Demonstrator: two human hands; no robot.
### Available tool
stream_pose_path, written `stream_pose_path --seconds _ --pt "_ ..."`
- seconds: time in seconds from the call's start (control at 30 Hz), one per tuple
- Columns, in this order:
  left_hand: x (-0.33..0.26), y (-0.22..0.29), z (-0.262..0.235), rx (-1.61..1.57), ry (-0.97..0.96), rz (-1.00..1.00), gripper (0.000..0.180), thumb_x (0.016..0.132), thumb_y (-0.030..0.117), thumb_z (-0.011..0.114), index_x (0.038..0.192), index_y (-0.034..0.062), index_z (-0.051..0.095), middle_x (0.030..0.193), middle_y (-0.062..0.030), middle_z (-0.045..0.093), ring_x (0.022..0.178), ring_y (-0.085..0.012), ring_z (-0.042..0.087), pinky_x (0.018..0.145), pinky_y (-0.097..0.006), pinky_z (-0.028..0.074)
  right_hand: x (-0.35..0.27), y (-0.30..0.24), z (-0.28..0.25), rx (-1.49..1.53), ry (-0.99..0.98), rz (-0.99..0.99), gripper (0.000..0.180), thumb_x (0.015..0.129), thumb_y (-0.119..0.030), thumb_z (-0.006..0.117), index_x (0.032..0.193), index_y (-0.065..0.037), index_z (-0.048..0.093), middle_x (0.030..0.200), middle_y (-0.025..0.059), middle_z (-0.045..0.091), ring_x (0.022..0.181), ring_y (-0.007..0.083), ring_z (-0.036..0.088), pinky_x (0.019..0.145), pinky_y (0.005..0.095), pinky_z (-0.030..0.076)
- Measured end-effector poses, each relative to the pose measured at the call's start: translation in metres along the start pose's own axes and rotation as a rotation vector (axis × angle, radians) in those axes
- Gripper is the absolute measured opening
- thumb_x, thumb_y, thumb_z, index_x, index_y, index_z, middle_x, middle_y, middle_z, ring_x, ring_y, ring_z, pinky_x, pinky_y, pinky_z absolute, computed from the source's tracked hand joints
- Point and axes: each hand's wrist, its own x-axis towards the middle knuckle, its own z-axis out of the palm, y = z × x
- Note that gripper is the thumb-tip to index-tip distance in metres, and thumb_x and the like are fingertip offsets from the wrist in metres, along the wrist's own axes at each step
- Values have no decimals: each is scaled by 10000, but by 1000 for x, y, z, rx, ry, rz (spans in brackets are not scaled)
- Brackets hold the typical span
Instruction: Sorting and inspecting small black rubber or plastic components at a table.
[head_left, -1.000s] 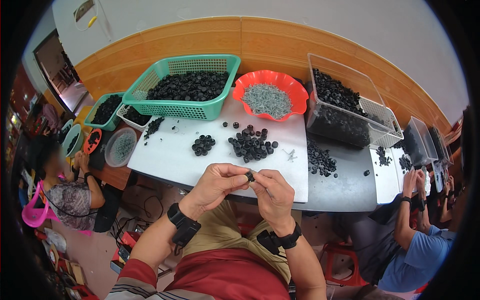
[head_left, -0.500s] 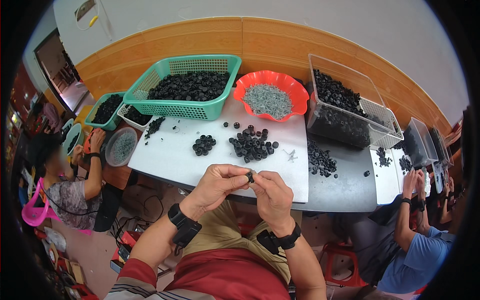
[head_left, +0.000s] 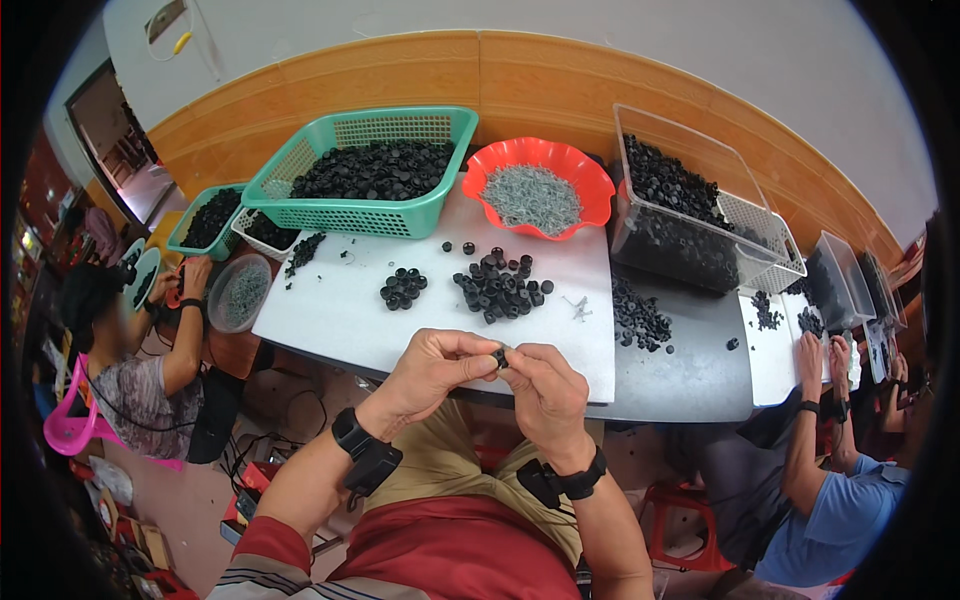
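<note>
Frame centre: we see left hand point(head_left: 437, 371), right hand point(head_left: 548, 395) pinching black part point(head_left: 500, 357), likely unfinished; black pile point(head_left: 495, 288) above, done count unclear.

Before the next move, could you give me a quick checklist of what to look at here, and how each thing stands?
1. Left hand holds the black part: ok, pinched in its fingertips.
2. Right hand has a firm grip: cannot tell; its fingertips are at the part but hide what they pinch.
3. Red bowl holds metal pieces: ok, plenty inside.
4. All metal pieces are in containers: not ok; a few loose ones lie on the white sheet.
5. Big pile and small pile are apart: ok, bare sheet between.
</note>
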Motion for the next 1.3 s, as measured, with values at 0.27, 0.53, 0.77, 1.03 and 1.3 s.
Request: stream_pose_path --seconds 0.27,0.53,0.77,1.03,1.3 --pt "0 1 5 110 13 -6 228 946 21 724 1168 -34 728 1037 -102 759 894 -133 724 841 -264 608 -1 1 -4 -54 -13 -19 250 841 75 756 1074 15 685 966 150 694 767 280 717 622 342 585" --pt "-1 1 9 71 35 -8 193 945 36 733 1121 -42 733 1014 -104 757 885 -134 725 832 -265 612 -3 3 -4 -60 -20 -8 229 846 44 767 1041 3 655 950 145 688 749 286 707 603 349 575" --pt "-3 0 12 124 31 0 167 947 30 727 1091 -55 727 1044 -140 746 924 -181 733 843 -311 624 -4 7 -6 -128 -54 -70 225 822 52 760 974 -23 611 920 123 667 717 308 688 573 371 560" --pt "-4 2 15 146 32 7 195 944 48 743 1120 -36 734 1042 -94 752 932 -122 711 862 -265 601 -2 5 -8 -98 -61 -46 253 826 30 764 1025 -28 620 936 123 667 735 296 691 594 378 566" --pt "-3 3 10 63 -18 5 158 942 26 732 1088 -22 699 1021 -76 732 927 -116 704 864 -266 600 -1 5 -11 -30 -121 28 416 829 -12 785 1223 -48 656 1000 124 654 738 277 687 606 370 567"
